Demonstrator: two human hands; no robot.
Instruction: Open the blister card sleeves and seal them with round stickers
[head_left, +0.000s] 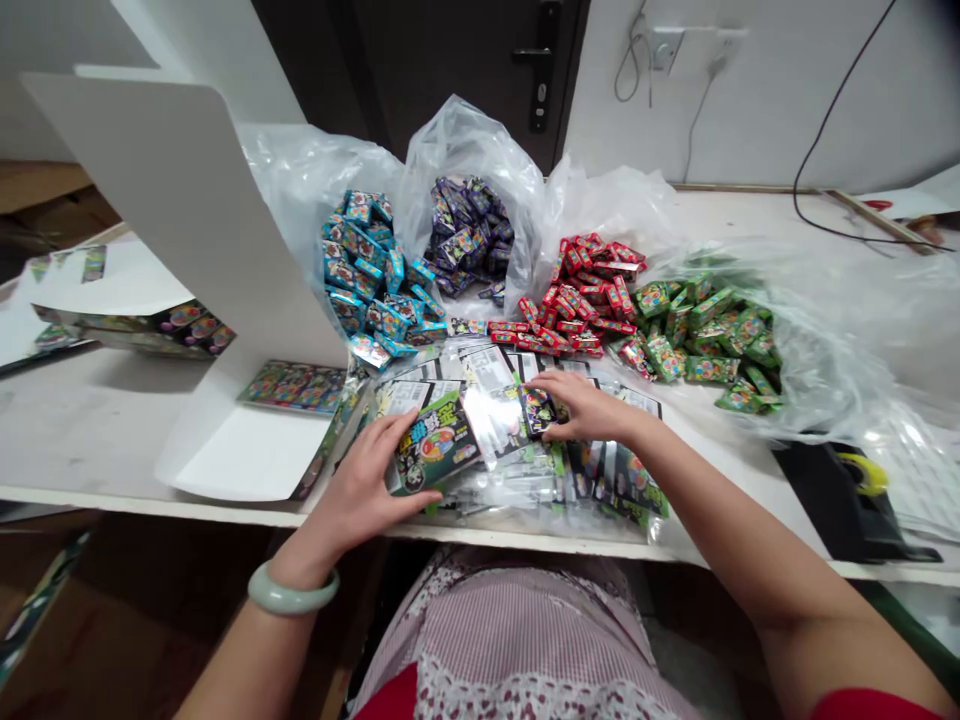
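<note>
My left hand [367, 490] grips the left side of a dark green printed pouch [435, 445], thumb along its lower edge and fingers on the upper one. In my right hand [585, 407] a small purple box [537, 410] is held between thumb and fingers, just right of the pouch. Beneath both hands lies a spread of clear-fronted printed pouches [517, 490], overlapping each other. Behind them are piles of small blue boxes [375, 265], purple boxes [465, 240], red boxes [581, 300] and green boxes [709, 325], spilling from clear plastic bags [480, 130].
To the left stands an open white carton [247, 455] with its tall flap raised and a printed packet inside. A tape dispenser with yellow tape [862, 475] lies on the table's right side. The table's front edge [517, 535] runs close to my apron.
</note>
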